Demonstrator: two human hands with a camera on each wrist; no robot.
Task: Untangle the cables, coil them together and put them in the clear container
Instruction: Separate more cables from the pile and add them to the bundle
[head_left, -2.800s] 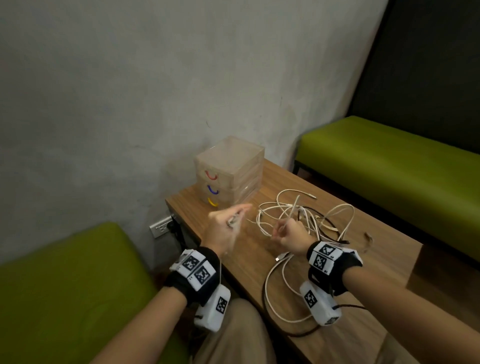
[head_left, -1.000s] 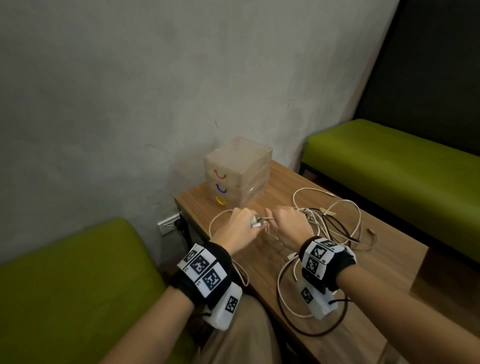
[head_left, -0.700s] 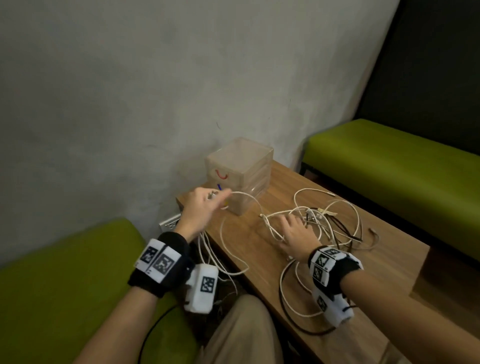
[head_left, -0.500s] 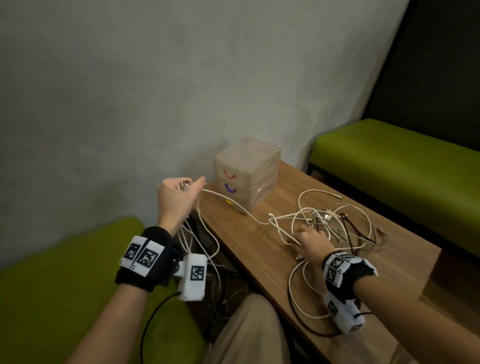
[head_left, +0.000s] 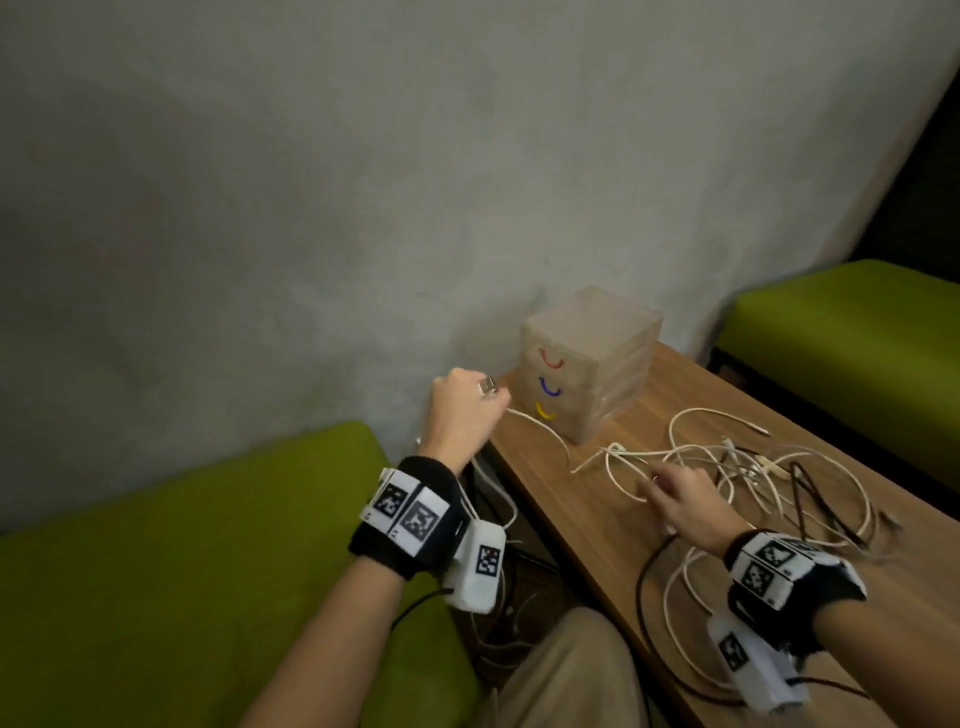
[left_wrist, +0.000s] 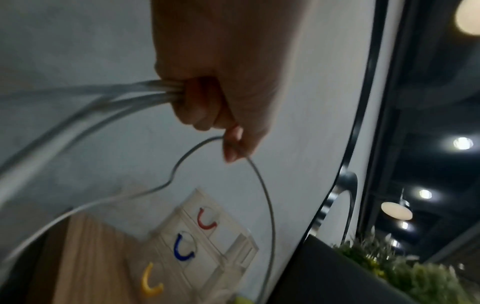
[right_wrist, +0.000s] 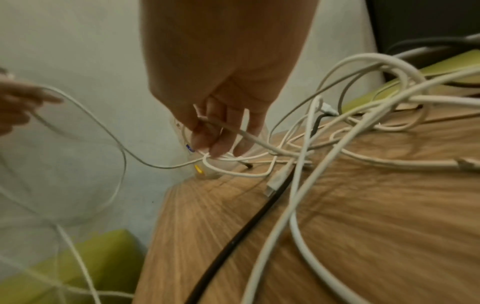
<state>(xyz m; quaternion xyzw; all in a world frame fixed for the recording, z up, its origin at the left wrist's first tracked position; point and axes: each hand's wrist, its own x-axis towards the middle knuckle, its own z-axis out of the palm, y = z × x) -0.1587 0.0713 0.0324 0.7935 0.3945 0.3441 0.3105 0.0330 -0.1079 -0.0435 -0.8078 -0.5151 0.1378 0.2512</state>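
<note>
My left hand (head_left: 466, 410) is raised beside the table's left edge and grips several loops of white cable (left_wrist: 109, 96), with a metal plug (head_left: 487, 385) sticking out on top. One strand (head_left: 545, 431) runs from it to the tangle of white and black cables (head_left: 753, 467) on the table. My right hand (head_left: 678, 499) rests on the tangle's left side with straight fingers (right_wrist: 221, 142), a white strand lying across them. The clear container (head_left: 592, 364), a stack of drawers with red, blue and yellow handles, stands against the wall behind the tangle.
The wooden table (head_left: 587, 551) has bare wood near its left edge. A black cable (head_left: 644, 597) and white loops hang over its front edge. Green benches sit at the left (head_left: 182, 571) and far right (head_left: 857, 338). A grey wall (head_left: 363, 208) is close behind.
My left hand has pulled the white cable out to the left, off the table edge and away from the right hand. The right hand let go and went down onto the tangle.
</note>
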